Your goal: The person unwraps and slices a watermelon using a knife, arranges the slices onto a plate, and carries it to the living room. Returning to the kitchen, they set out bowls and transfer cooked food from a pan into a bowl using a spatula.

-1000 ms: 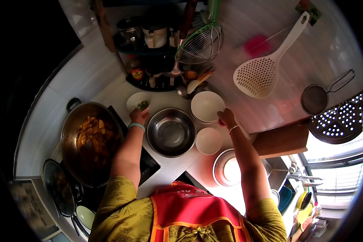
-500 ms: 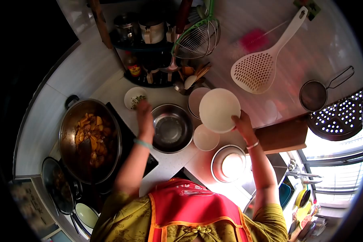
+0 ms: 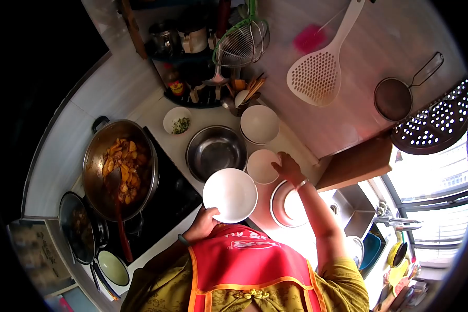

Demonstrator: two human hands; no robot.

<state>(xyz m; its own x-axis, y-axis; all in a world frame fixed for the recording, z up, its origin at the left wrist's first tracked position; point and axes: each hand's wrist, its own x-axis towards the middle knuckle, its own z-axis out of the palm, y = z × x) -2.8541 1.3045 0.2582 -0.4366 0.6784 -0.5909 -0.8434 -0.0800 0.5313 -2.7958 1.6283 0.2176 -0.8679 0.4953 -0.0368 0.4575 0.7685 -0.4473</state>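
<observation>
A white bowl (image 3: 230, 195) is in my left hand (image 3: 203, 223), gripped at its lower left rim, close to the red apron. My right hand (image 3: 288, 169) has its fingers spread at the right rim of a smaller pale bowl (image 3: 262, 166) on the counter; whether they touch it I cannot tell. Between the hands and the shelf stands a steel basin (image 3: 216, 155), empty inside. Behind it on the right is another white bowl (image 3: 259, 125). A small bowl with chopped greens (image 3: 181, 125) sits at the back left.
On the left a large pan (image 3: 94, 156) of browned food holds a wooden spatula (image 3: 116, 190). A lidded pan (image 3: 77, 229) is nearer. One more bowl (image 3: 288, 205) stands by the sink (image 3: 359, 213). Strainers and a skimmer (image 3: 317, 78) hang on the wall.
The larger white bowl went from my right hand to my left and came towards the apron. My left hand left the greens bowl. My right hand moved down to the smaller bowl.
</observation>
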